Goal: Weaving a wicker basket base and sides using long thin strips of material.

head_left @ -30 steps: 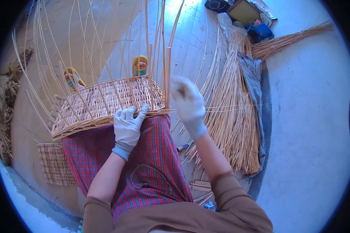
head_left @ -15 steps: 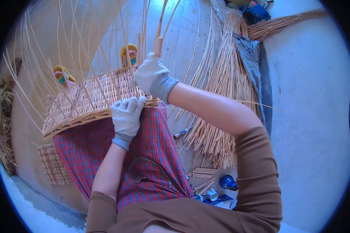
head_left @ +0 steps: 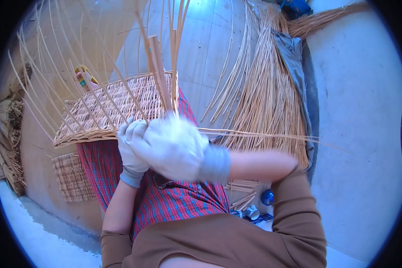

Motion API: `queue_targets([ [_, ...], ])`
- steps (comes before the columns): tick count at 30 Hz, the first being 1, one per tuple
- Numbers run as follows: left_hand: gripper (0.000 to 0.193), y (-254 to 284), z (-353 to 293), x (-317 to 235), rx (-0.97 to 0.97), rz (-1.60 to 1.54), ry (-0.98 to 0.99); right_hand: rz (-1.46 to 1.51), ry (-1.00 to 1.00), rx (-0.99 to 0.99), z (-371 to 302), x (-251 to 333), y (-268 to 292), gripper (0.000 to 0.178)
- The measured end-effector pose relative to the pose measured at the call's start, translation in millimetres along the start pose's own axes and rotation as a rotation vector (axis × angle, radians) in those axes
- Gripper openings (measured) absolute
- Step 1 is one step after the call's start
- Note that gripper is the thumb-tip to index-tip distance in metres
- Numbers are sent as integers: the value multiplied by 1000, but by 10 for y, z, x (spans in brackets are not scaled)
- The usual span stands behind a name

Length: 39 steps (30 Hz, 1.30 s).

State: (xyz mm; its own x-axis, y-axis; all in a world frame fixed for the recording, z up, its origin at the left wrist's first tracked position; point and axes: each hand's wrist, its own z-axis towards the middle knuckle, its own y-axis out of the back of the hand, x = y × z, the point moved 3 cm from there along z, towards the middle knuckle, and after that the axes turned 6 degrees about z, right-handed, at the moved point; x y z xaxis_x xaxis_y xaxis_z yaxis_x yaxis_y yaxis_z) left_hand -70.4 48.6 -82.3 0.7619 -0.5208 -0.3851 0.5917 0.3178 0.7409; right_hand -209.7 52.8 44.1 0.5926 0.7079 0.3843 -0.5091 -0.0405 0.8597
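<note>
A flat woven wicker panel (head_left: 116, 102), with upright canes (head_left: 107, 107) rising from its near edge, lies across my lap over a red plaid cloth (head_left: 187, 198). My left hand (head_left: 131, 152), in a white glove, has its fingers curled over the panel's braided near edge close to the right end. My right hand (head_left: 176, 145), gloved too, is smeared by motion and overlaps the left one just in front of that edge; its fingers do not show clearly. Thick stakes (head_left: 160, 71) stand up at the panel's right corner, beyond the right hand. Thin canes (head_left: 263, 134) run sideways from there toward the right.
A big bundle of loose canes (head_left: 272, 89) lies on the floor to the right, beside grey cloth (head_left: 292, 58). Short cut sticks (head_left: 243, 185) and a blue round object (head_left: 267, 197) are near my right side. A small woven mat (head_left: 73, 178) lies at left.
My right hand has come down and toward me from the upright stakes to beside the left hand. The left hand keeps its place on the edge. The view has shifted slightly.
</note>
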Motion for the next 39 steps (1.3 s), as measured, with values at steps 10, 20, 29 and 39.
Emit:
queue_targets([
  [10,42,167,-46,-9,50,173,-124,426,-564,-588,-835,-279,-380,26],
  [20,36,22,-111,-84,-31,58,-36,951,-890,-337,-1005,-170,-381,38],
  [29,67,129,-181,-110,59,67,18,171,-173,-554,60,-464,-17,41],
  [39,47,26,-114,-95,65,229,-37,958,-380,-919,345,-428,-21,95],
])
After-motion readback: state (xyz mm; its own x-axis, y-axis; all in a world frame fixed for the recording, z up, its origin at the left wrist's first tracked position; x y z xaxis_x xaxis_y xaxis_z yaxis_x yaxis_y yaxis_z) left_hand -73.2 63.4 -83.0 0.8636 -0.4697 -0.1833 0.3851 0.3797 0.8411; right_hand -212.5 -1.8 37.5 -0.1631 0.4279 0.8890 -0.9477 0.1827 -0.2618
